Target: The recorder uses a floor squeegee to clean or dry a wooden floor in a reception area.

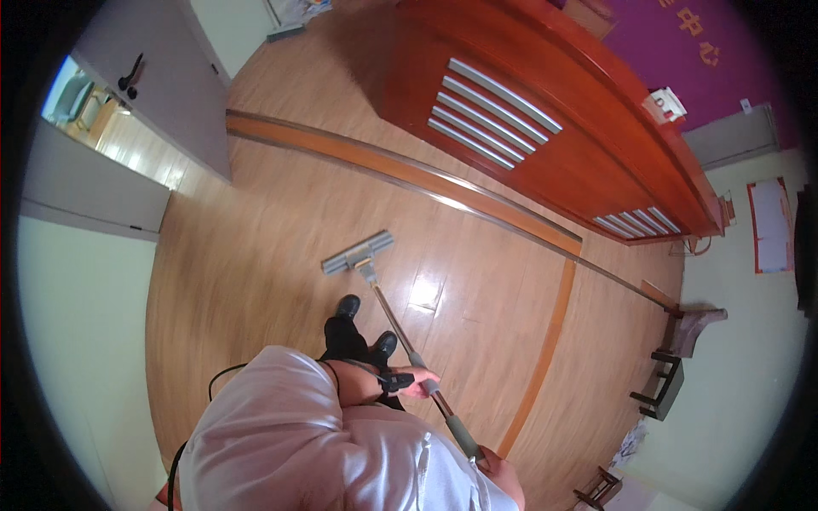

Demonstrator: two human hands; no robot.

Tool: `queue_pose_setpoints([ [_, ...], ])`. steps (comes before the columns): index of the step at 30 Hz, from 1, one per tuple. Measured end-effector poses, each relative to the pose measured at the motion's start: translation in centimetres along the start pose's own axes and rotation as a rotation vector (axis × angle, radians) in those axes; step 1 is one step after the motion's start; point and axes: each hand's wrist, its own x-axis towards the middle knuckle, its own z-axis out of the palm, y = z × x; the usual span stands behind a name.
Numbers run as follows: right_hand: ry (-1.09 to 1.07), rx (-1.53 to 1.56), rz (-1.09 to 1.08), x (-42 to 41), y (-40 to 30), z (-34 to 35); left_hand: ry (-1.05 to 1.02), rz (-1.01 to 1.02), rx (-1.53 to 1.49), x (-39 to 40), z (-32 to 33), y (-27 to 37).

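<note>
A sponge mop slants across the wood-look floor (275, 211) in front of me. Its grey head (358, 252) lies against the boards just beyond my black shoes. From there the metal pole (391, 313) runs back along my right side. My left hand (418, 382) is wrapped around the middle of the pole, by a grey collar, and a black device is strapped at that wrist. Lower down, my right hand (493, 465) grips the end of the handle near its grey foam grip (463, 437); my white top partly hides that hand.
An orange-brown strip with metal edging (409, 182) crosses the floor ahead, before a red-brown wooden counter (486, 128). At left a grey door (160, 83) stands ajar. Small dark stools (664, 386) line the right wall. A broom-like tool (285, 32) leans at the far wall.
</note>
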Motion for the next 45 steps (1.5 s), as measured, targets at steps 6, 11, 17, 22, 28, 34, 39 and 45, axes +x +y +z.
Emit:
queue_pose_setpoints([
  [6, -0.015, -0.166, 0.096, -1.4, -2.5, -1.8, 0.092, 0.087, -0.059, -0.7, 2.1, 0.0],
  [11, 0.006, -0.044, 0.084, 4.5, 5.6, 1.0, 0.139, 0.306, -0.105, 0.2, 0.5, 4.5],
  [17, -0.102, -0.085, -0.267, 15.1, 4.7, 6.1, 0.511, 0.914, 0.875, 1.2, -8.5, 11.7],
  [22, -0.128, -0.003, -0.222, 16.5, 11.0, 7.3, 0.560, 0.650, 0.539, 1.4, -4.2, 9.8],
  [28, -0.175, 0.181, -0.068, 9.0, 18.8, 5.4, 0.221, 0.496, 0.824, 7.0, -1.9, 1.9],
  [34, -0.160, 0.391, 0.219, -2.7, 24.0, 3.9, -0.030, -0.207, 0.668, 9.4, 2.3, -7.2],
  [39, -0.024, 0.183, 0.227, -6.0, 22.2, 5.2, -0.130, -0.194, 0.617, 9.1, 1.0, -9.4],
  [45, 0.219, -0.136, 0.061, -7.4, 15.6, 8.1, 0.032, -0.008, 0.520, 1.8, 2.0, -8.5],
])
